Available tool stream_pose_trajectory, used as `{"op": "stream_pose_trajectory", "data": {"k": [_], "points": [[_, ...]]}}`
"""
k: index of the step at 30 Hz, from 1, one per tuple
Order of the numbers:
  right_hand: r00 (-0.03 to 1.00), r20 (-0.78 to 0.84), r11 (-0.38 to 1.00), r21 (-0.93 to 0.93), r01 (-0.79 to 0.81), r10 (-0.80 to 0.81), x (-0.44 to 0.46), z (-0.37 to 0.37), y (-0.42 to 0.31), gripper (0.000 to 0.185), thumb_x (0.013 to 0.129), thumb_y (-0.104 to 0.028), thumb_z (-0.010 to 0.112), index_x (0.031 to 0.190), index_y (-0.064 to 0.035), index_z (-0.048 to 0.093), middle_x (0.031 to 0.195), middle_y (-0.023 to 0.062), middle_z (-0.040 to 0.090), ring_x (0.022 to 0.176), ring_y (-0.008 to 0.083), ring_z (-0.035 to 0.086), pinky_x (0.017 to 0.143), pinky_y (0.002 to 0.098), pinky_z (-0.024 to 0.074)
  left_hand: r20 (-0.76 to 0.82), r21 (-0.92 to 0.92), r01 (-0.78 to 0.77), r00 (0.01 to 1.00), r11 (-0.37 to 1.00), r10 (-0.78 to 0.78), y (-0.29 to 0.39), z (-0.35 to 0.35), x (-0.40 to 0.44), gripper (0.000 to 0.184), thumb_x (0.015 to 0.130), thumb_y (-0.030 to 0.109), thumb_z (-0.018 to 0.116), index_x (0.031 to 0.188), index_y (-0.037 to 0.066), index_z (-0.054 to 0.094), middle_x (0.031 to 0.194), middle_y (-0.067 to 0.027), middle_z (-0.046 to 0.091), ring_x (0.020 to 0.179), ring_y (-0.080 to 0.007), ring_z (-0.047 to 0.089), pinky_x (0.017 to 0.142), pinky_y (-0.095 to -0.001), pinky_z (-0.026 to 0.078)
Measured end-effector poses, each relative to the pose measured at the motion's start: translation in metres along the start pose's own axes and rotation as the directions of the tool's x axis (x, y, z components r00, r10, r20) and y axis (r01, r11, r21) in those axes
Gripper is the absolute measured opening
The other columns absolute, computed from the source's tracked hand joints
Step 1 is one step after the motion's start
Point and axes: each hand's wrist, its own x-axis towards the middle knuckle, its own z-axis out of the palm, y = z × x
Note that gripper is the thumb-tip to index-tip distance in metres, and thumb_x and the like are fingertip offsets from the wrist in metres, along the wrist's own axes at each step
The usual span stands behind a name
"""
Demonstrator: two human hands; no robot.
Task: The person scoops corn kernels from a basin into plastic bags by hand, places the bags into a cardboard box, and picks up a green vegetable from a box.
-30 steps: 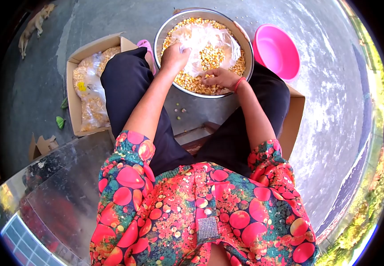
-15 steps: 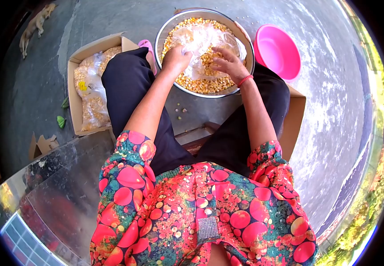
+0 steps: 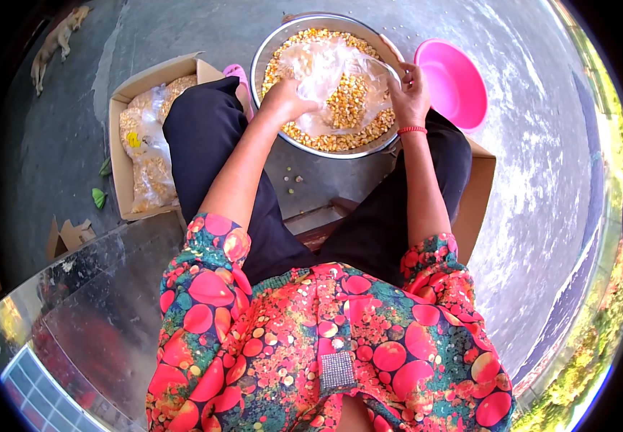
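Note:
A wide metal basin (image 3: pixel 259 75) full of yellow corn kernels (image 3: pixel 300 137) sits between my knees. On the kernels lies a clear plastic bag (image 3: pixel 318 65), its film spread open with kernels showing through and inside it. My left hand (image 3: pixel 288 103) is closed on the bag's left side, its fingertips partly hidden by the film. At the basin's right rim, my right hand (image 3: pixel 410 97) pinches the bag's edge between thumb and fingers, and the film stretches toward it.
A pink plastic tub (image 3: pixel 452 86) stands right of the basin. On the left, a cardboard box (image 3: pixel 118 165) holds clear bags of kernels (image 3: pixel 154 147). Another cardboard box (image 3: pixel 475 191) is beside my right leg. A dog (image 3: pixel 56 43) lies on the floor at far left.
My right hand has moved right from over the kernels to the basin's rim, drawing the bag's edge with it. My left hand has shifted slightly lower, and the bag is spread wider.

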Motion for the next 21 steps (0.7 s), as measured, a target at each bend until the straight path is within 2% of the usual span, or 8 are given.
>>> {"op": "stream_pose_trajectory", "data": {"k": [2, 4, 6, 8, 10, 12, 17, 21], "points": [[0.991, -0.012, 0.978, -0.164, 0.129, -0.133, 0.0, 0.0, 0.012, 0.031, 0.063, -0.018, 0.069, 0.088, -0.0047, 0.058, 0.071, 0.0047, 0.054, 0.065, 0.0198, 0.054, 0.059, 0.0312, 0.0429, 0.04, 0.096, -0.005, 0.999, 0.995, 0.001, -0.004, -0.002, 0.0, 0.037, 0.064, 0.03, 0.067, 0.087, 0.001, 0.062, 0.082, -0.0186, 0.061, 0.074, -0.0271, 0.061, 0.069, -0.0341, 0.047], [0.962, 0.242, 0.917, -0.341, 0.209, -0.129, -0.008, 0.002, 0.036, 0.034, 0.063, -0.026, 0.068, 0.089, -0.006, 0.057, 0.076, 0.0087, 0.057, 0.073, 0.0268, 0.057, 0.067, 0.0352, 0.0439, 0.08, 0.193, -0.012, 0.997, 0.981, -0.004, -0.001, -0.005, -0.001, 0.035, 0.064, 0.029, 0.067, 0.086, 0.001, 0.062, 0.08, -0.0178, 0.062, 0.069, -0.025, 0.061, 0.065, -0.0332, 0.048], [0.822, 0.498, 0.933, -0.343, -0.106, 0.276, -0.005, 0.004, 0.032, 0.027, 0.071, -0.024, 0.061, 0.086, -0.0012, 0.059, 0.073, 0.0119, 0.061, 0.069, 0.0263, 0.058, 0.067, 0.0346, 0.0453, 0.146, -0.005, 0.23, 0.963, 0.973, -0.227, 0.009, -0.014, 0.001, 0.031, 0.07, 0.029, 0.067, 0.081, 0.0, 0.063, 0.069, -0.0087, 0.061, 0.063, -0.0137, 0.059, 0.056, -0.0256, 0.048], [0.821, 0.502, 0.815, 0.335, -0.473, 0.271, -0.011, 0.013, 0.042, 0.023, 0.079, -0.021, 0.055, 0.084, 0.0014, 0.058, 0.069, 0.0058, 0.061, 0.065, 0.0158, 0.058, 0.062, 0.0278, 0.0445, 0.126, -0.078, 0.255, 0.961, 0.964, -0.245, 0.017, -0.022, -0.002, 0.03, 0.074, 0.029, 0.065, 0.08, 0.0, 0.062, 0.067, -0.0064, 0.06, 0.062, -0.0104, 0.058, 0.053, -0.0226, 0.048], [0.756, 0.617, 0.665, 0.473, -0.578, 0.219, 0.003, -0.003, 0.02, 0.019, 0.087, -0.019, 0.048, 0.086, -0.0017, 0.057, 0.071, 0.003, 0.058, 0.066, 0.011, 0.055, 0.065, 0.024, 0.0436, 0.049, -0.487, 0.182, 0.982, 0.854, -0.181, 0.025, -0.03, -0.007, 0.024, 0.078, 0.026, 0.061, 0.077, 0.002, 0.061, 0.067, -0.0037, 0.059, 0.06, -0.0091, 0.057, 0.054, -0.0233, 0.049], [0.796, 0.595, 0.466, 0.678, -0.569, 0.106, 0.01, -0.009, 0.01, 0.018, 0.087, -0.017, 0.046, 0.088, -0.0021, 0.056, 0.071, 0.0032, 0.058, 0.069, 0.0118, 0.055, 0.066, 0.0247, 0.0438, 0.025, -0.595, 0.131, 0.989, 0.793, -0.144, 0.031, -0.039, -0.011, 0.02, 0.079, 0.024, 0.06, 0.075, 0.005, 0.059, 0.065, -0.001, 0.057, 0.056, -0.0079, 0.055, 0.053, -0.0224, 0.048], [0.877, 0.432, 0.156, 0.9, -0.406, -0.209, 0.022, -0.037, -0.021, 0.031, 0.087, -0.014, 0.042, 0.115, -0.0012, 0.047, 0.081, 0.0075, 0.058, 0.077, 0.0167, 0.057, 0.078, 0.0333, 0.0456, -0.08, -0.885, -0.076, 0.997, 0.459, 0.01, 0.035, -0.063, -0.012, 0.014, 0.079, 0.019, 0.06, 0.077, 0.005, 0.06, 0.06, 0.0023, 0.052, 0.051, -0.0054, 0.048, 0.048, -0.02, 0.042], [0.909, 0.402, 0.122, 0.913, -0.389, -0.113, 0.025, -0.049, -0.035, 0.037, 0.085, -0.012, 0.044, 0.12, -0.0012, 0.042, 0.084, 0.0067, 0.057, 0.078, 0.0145, 0.054, 0.075, 0.0313, 0.0453, -0.141, -0.913, -0.147, 0.989, 0.381, 0.044, 0.044, -0.076, -0.018, 0.012, 0.081, 0.015, 0.058, 0.083, 0.004, 0.061, 0.057, 0.0043, 0.048, 0.052, -0.0037, 0.043, 0.05, -0.0178, 0.036]]}}
